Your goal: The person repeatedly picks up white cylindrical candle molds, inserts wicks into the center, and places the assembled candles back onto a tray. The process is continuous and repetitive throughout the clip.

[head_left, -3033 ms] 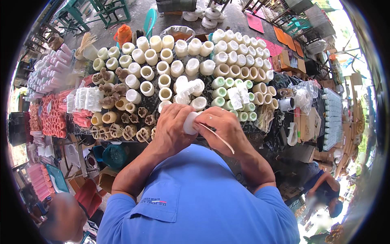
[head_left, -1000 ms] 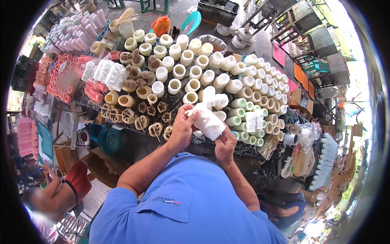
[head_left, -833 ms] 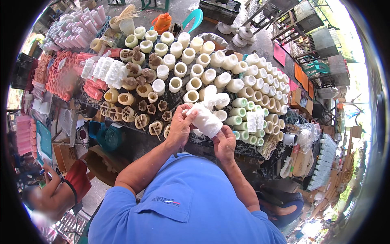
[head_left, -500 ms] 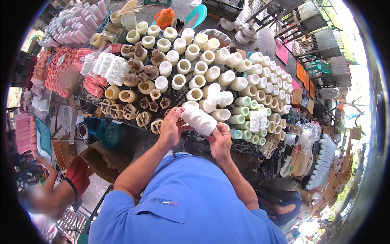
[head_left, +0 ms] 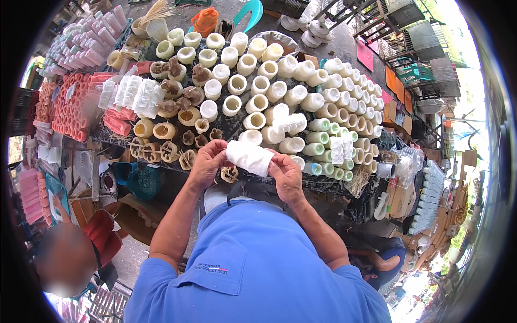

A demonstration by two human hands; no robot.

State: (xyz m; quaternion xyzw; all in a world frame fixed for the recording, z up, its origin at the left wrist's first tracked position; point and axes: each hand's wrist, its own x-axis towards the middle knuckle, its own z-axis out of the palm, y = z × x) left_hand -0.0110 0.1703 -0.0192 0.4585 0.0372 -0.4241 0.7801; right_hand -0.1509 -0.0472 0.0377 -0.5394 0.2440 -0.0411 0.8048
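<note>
A white wax candle (head_left: 249,158), a thick cylinder with wavy ridges, lies level between my hands in front of the table's near edge. My left hand (head_left: 207,164) pinches its left end with thumb and fingers. At its right end my right hand (head_left: 287,175) grips in the same way. Just beyond it, similar white pieces (head_left: 289,124) rest across several cream cup-shaped moulds (head_left: 237,84). Pale green cylinders (head_left: 318,137) stand to the right, with another white ridged piece (head_left: 340,149) on top of them.
More white ridged pieces (head_left: 129,94) lie at the left beside stacked pink tubes (head_left: 72,107). An orange bag (head_left: 204,21) stands beyond the moulds. One person (head_left: 64,258) is at the lower left, another (head_left: 388,264) at the lower right. A teal tub (head_left: 144,180) sits below the table.
My hands have brought the candle slightly left, and it lies more level. The view has shifted a little. The person at the lower left has changed posture.
</note>
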